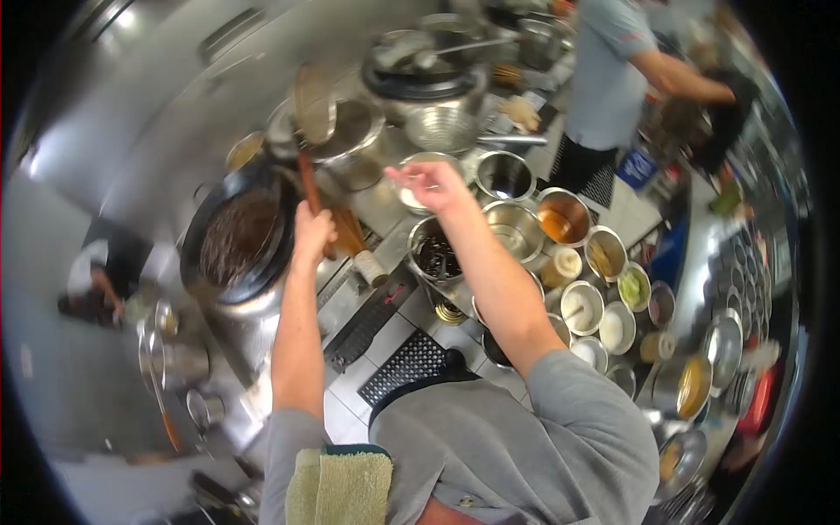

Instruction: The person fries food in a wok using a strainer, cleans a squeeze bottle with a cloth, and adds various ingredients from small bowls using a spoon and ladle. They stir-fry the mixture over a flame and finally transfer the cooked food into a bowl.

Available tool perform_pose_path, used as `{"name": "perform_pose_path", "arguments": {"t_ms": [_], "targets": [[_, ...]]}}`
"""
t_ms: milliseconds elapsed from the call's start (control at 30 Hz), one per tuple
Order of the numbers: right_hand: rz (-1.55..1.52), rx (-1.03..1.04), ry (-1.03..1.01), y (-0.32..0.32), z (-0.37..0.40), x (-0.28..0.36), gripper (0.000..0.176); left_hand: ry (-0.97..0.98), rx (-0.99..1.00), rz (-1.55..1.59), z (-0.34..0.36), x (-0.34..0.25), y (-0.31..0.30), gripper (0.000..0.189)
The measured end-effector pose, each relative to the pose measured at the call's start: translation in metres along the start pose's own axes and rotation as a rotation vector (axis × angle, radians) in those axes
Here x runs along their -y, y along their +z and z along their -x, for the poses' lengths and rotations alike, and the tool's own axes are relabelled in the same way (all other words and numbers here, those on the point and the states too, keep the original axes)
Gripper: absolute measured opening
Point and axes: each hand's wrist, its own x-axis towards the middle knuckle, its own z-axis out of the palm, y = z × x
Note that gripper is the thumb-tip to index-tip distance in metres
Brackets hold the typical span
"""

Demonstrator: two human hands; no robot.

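My left hand (315,232) is closed round the wooden handle (307,182) of a skimmer. The skimmer's round mesh head (314,103) points up and away, beside a metal pot (354,127). To the left of this hand sits a wok (241,236), dark inside, with a thick black rim. My right hand (430,184) is held over a round container (411,200) with something white in it. Its fingers look partly curled and apart, with nothing I can make out in them. Below my right forearm is a pot of dark, glossy contents (436,254).
Several metal containers of sauces and ingredients, one with orange liquid (564,217), crowd the right side. A large black-rimmed pot (426,79) stands at the back. A co-worker in a grey-blue shirt (612,79) is at the upper right. A black perforated mat (402,367) lies on the tiled floor.
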Motion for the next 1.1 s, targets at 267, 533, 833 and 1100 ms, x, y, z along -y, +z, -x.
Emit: {"name": "perform_pose_path", "arguments": {"t_ms": [267,533,833,1100], "targets": [[-0.169,-0.009,-0.459,-0.012,-0.047,-0.031,0.017,-0.090,0.139,-0.015,-0.058,0.024,-0.016,0.013],[-0.202,-0.102,-0.637,0.009,-0.058,-0.060,0.029,-0.007,0.469,0.488,-0.039,-0.028,-0.064,0.009],[-0.177,-0.233,-0.523,-0.024,-0.025,-0.182,0.073,-0.149,0.507,0.941,0.079,-0.020,-0.273,0.037],[0.808,0.273,-0.128,0.118,-0.015,-0.424,0.016,-0.143,0.447,0.988,0.230,0.059,-0.340,0.037]]}}
